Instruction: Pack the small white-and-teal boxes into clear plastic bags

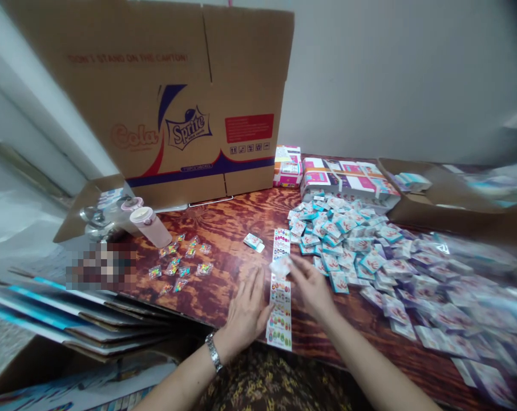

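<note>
Table (237, 220): red-brown, mottled top. Left: pale pink bottle (152, 229), scattered clear packets (173, 265) of coloured pieces. Middle: one little box (253, 241); printed strip (279, 294) running near to far. Right: heaped small boxes (346, 242). Far side: large carton (185, 120), wrapped packs (348, 177), open cardboard box (438, 214).

Printed carton (173, 108) behind, perhaps, a tumbler (153, 229).

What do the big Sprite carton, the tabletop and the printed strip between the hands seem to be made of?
Sprite carton: matte brown cardboard, likely, judging by its fold lines. Tabletop: slightly glossy, perhaps varnished wood or laminate, given its streaky reddish-brown pattern. Printed strip: smooth-looking paper or plastic film, since it lies thin and flat; which is unclear.
</note>
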The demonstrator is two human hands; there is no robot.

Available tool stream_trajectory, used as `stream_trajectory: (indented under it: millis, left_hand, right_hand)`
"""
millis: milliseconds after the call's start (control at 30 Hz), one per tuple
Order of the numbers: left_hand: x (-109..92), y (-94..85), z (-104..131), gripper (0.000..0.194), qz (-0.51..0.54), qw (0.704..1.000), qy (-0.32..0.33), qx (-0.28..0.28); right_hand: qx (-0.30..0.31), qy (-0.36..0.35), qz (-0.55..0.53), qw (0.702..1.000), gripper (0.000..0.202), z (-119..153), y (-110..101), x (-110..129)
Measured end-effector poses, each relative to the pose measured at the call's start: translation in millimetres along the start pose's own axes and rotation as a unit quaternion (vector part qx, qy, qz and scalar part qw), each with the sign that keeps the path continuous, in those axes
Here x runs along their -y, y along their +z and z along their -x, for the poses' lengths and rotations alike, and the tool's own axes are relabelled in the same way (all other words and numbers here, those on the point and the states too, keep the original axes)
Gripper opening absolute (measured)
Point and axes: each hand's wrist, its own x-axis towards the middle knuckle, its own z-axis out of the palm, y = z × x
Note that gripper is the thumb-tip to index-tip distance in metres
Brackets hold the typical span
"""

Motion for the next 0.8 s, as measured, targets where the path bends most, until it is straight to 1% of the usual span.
stream_trajectory:
  millis: [33, 67, 100, 167, 200, 233, 267, 300, 333, 367, 400, 433, 467, 500, 600, 733, 800]
  left_hand:
    - [0, 3.1, 0, 0.065, 0.001, 1.000, 0.013, 0.014]
    - [0, 7.4, 1, 0.061, 0.001, 0.999, 0.031, 0.034]
    - [0, 12.8, 2, 0.057, 0.000, 0.997, 0.051, 0.056]
    - [0, 25.3, 6, 0.052, -0.004, 0.992, 0.081, 0.100]
    - [0, 31.5, 8, 0.051, -0.009, 0.989, 0.087, 0.118]
    - [0, 36.9, 11, 0.051, -0.014, 0.987, 0.088, 0.133]
    - [0, 41.2, 13, 0.051, -0.018, 0.985, 0.088, 0.145]
    - [1, 44.2, 16, 0.051, -0.022, 0.984, 0.089, 0.155]
    - [2, 45.9, 18, 0.050, -0.026, 0.982, 0.091, 0.162]
    - [3, 46.5, 20, 0.050, -0.028, 0.981, 0.092, 0.167]
    - [4, 46.3, 21, 0.050, -0.030, 0.981, 0.094, 0.169]
    - [5, 45.7, 22, 0.049, -0.030, 0.980, 0.094, 0.170]
    - [6, 45.0, 22, 0.049, -0.030, 0.980, 0.094, 0.170]
    - [6, 44.5, 23, 0.049, -0.029, 0.981, 0.093, 0.170]
    - [5, 44.7, 22, 0.048, -0.024, 0.982, 0.090, 0.164]
    - [5, 44.6, 20, 0.046, -0.008, 0.985, 0.081, 0.153]
    - [6, 41.2, 15, 0.048, 0.014, 0.989, 0.067, 0.131]
  right_hand:
    - [-0.061, 0.001, -0.038, 0.997, 0.041, -10, -9, -4]
    - [-0.089, -0.001, -0.046, 0.995, 0.044, -18, -16, -9]
    - [-0.096, -0.003, -0.029, 0.995, 0.047, -24, -21, -13]
    - [-0.058, -0.003, 0.037, 0.998, 0.053, -30, -26, -23]
    - [-0.021, -0.008, 0.079, 0.997, 0.054, -31, -26, -28]
    - [0.025, -0.025, 0.138, 0.990, 0.056, -33, -25, -32]
    - [0.077, -0.053, 0.222, 0.971, 0.059, -34, -24, -35]
    - [0.132, -0.091, 0.330, 0.930, 0.062, -37, -22, -38]
    - [0.181, -0.130, 0.445, 0.867, 0.066, -41, -21, -40]
    - [0.217, -0.164, 0.544, 0.794, 0.069, -46, -21, -41]
    - [0.240, -0.188, 0.614, 0.728, 0.070, -51, -22, -42]
    - [0.250, -0.199, 0.649, 0.691, 0.070, -55, -22, -43]
    - [0.257, -0.206, 0.662, 0.673, 0.067, -59, -23, -44]
    - [0.262, -0.210, 0.665, 0.667, 0.064, -62, -24, -45]
    - [0.268, -0.217, 0.658, 0.669, 0.049, -64, -26, -46]
    - [0.268, -0.219, 0.653, 0.674, 0.030, -57, -24, -44]
    - [0.264, -0.215, 0.652, 0.678, 0.023, -52, -23, -41]
